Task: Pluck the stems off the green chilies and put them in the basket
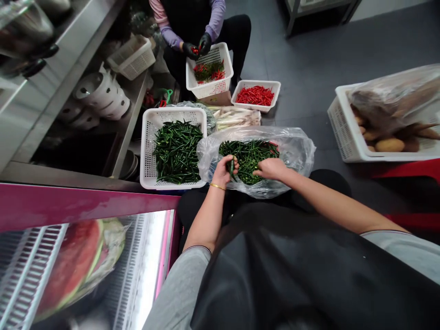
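My left hand [225, 171] is curled around a few green chili peppers [232, 167] at the left side of an open clear plastic bag [295, 149]. Inside that bag lies a heap of green chilies with stems [247, 156]. My right hand [273, 168] is closed, its fingertips touching the heap on the right; whatever it pinches is hidden. Left of the bag, a white perforated basket [145, 151] holds many green chilies [178, 151].
Across from me, a person in black gloves [197, 47] handles red chilies over a white basket [208, 89]. Red chilies [255, 96] fill a smaller basket beside pale long stalks [237, 117]. A potato crate [347, 144] stands right; a steel shelf [134, 110] and glass-topped case [85, 197] are left.
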The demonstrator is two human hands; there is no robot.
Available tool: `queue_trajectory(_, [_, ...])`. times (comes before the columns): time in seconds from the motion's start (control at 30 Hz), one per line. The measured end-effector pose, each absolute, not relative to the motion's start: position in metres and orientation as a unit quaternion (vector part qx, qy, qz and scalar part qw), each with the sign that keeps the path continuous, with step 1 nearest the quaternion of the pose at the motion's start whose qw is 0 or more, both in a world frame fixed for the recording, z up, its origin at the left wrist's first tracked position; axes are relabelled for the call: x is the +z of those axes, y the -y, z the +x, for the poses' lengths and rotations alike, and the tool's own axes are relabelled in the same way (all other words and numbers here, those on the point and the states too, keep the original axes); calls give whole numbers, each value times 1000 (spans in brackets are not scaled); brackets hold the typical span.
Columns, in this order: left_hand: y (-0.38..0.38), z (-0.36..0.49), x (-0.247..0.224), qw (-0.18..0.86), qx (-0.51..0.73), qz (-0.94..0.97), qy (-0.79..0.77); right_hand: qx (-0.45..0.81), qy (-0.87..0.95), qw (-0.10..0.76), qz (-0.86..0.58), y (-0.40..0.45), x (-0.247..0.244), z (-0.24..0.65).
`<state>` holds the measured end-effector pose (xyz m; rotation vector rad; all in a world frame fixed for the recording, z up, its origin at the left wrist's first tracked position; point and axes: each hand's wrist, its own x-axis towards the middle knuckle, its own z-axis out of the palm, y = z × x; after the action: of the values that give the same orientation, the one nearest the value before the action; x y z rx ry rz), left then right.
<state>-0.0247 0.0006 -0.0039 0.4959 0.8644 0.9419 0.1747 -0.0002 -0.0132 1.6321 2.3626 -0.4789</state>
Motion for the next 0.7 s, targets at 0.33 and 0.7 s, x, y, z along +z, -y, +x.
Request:
queue_trajectory(0.33, [9, 4, -29, 734, 364, 250, -516, -182, -844, 75, 500, -6, -7, 177])
queue_trajectory(0.7, [-12, -6, -3, 612, 493, 334, -521, -386, -768, -88, 504, -22, 7, 182])
